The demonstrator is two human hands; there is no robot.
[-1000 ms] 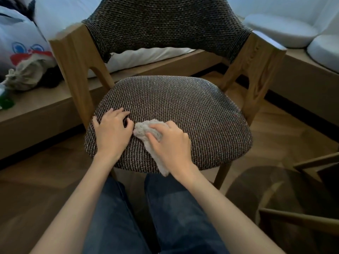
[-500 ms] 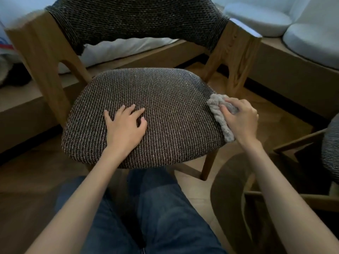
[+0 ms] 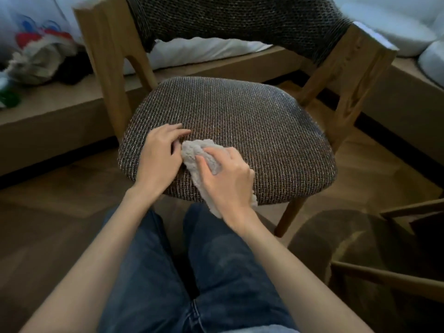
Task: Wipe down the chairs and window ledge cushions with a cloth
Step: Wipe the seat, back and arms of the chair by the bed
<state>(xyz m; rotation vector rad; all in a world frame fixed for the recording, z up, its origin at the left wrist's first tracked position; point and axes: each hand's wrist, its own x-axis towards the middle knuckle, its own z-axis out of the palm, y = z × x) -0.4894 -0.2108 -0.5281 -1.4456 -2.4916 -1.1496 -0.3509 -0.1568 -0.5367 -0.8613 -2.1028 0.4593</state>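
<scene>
Grey fluffy cloth (image 3: pixel 192 152) grasped by right hand (image 3: pixel 227 181) on dark woven chair seat (image 3: pixel 252 126).
Left hand (image 3: pixel 157 159), fingers relaxed and holding nothing, rests on the seat just left of the grip.

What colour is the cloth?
Light grey cloth, held in the right hand; head view.

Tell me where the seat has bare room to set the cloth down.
The seat is bare across its back and right side, from the right hand to the right post. Its front left is crowded: left hand, cloth and right hand meet there. The wooden ledge shows a bare strip beside the left post; clutter lies farther left.
</scene>
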